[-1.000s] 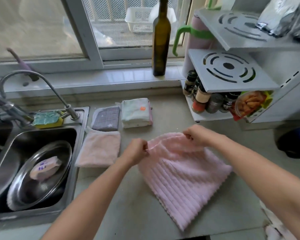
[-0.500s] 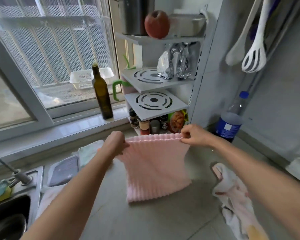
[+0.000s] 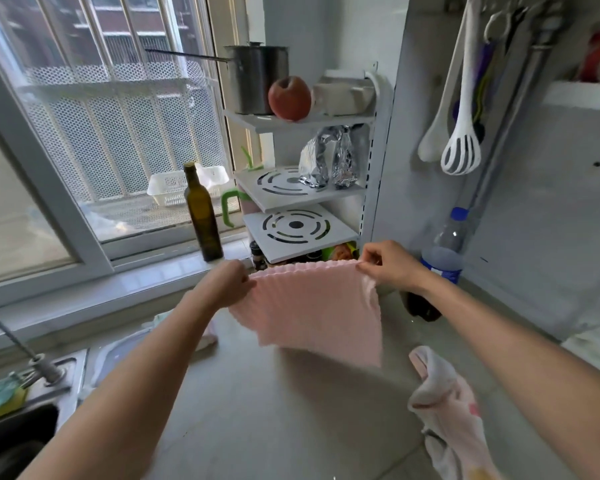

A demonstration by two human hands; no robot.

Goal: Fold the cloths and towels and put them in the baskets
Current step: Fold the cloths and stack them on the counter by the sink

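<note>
Left hand (image 3: 227,284) and right hand (image 3: 387,263) each pinch top corner of pink towel (image 3: 312,310); towel hangs spread above bench (image 3: 274,410), in front of rack (image 3: 302,216).

Risks: pinch on thin edge may slip, dropping one corner; swinging hem may brush bottle (image 3: 203,213).

Hidden: fingertips behind fabric, baskets out of view, crumpled cloth (image 3: 444,410) cut off near right, folded cloths behind left arm.

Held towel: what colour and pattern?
Pale pink with a ribbed, ridged texture, no print. The towel shows best in the head view, the only one.
</note>
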